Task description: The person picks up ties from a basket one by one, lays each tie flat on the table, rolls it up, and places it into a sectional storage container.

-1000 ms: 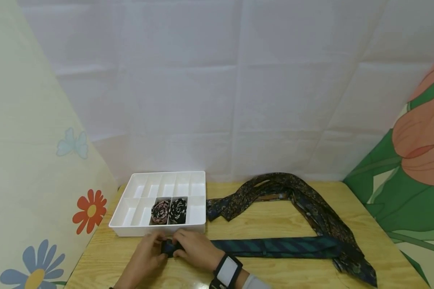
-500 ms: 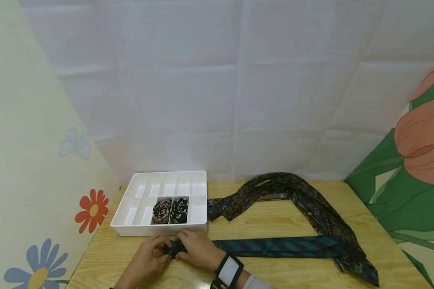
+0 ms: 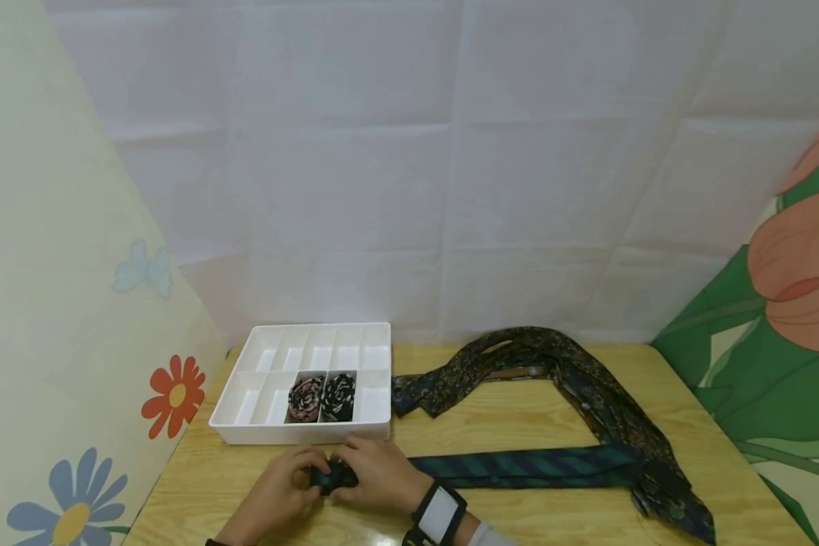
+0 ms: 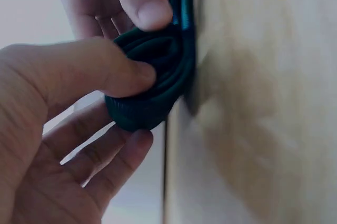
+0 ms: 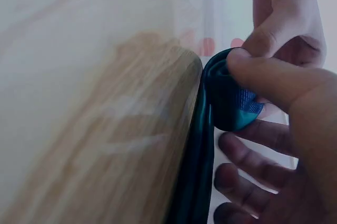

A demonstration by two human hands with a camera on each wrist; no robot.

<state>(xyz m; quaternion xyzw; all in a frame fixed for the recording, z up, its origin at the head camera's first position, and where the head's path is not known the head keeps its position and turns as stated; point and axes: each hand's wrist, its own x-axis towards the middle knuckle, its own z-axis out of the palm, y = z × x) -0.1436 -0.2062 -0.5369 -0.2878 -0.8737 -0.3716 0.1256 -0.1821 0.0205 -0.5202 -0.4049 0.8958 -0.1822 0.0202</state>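
Pinched by my left hand (image 3: 283, 485) and right hand (image 3: 381, 476), the coiled end (image 4: 167, 72) of the striped tie (image 3: 525, 468) sits just before the white tray (image 3: 300, 434); flush edges and even tension should keep the coil firm.

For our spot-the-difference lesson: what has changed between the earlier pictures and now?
The rolled end of the striped tie shifted slightly right, the left hand and right hand moving with it, both gripping it throughout. The white tray, its two rolled ties and the patterned ties stayed put.
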